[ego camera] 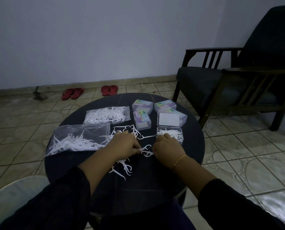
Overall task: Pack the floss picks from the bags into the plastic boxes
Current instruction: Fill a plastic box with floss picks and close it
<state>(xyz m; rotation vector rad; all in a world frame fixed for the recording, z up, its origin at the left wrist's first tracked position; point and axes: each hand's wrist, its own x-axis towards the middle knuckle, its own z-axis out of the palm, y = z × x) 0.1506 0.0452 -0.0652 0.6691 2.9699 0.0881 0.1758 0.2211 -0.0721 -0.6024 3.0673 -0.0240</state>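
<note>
On the round dark table (155,180) lie two clear bags of white floss picks, one near the left edge (77,138) and one behind it (107,114). Loose floss picks (123,166) are scattered between my hands and further back. My left hand (124,143) pinches a few picks (145,151) at the table's middle. My right hand (166,146) has curled fingers touching the same picks. An open plastic box (171,132) holding picks sits just behind my right hand, its lid (169,120) raised. Three closed boxes (141,119) stand behind.
A dark armchair (238,77) stands to the right of the table. Two pairs of red sandals (73,93) and a small tool lie on the tiled floor by the wall. A pale round object (14,193) is at the lower left.
</note>
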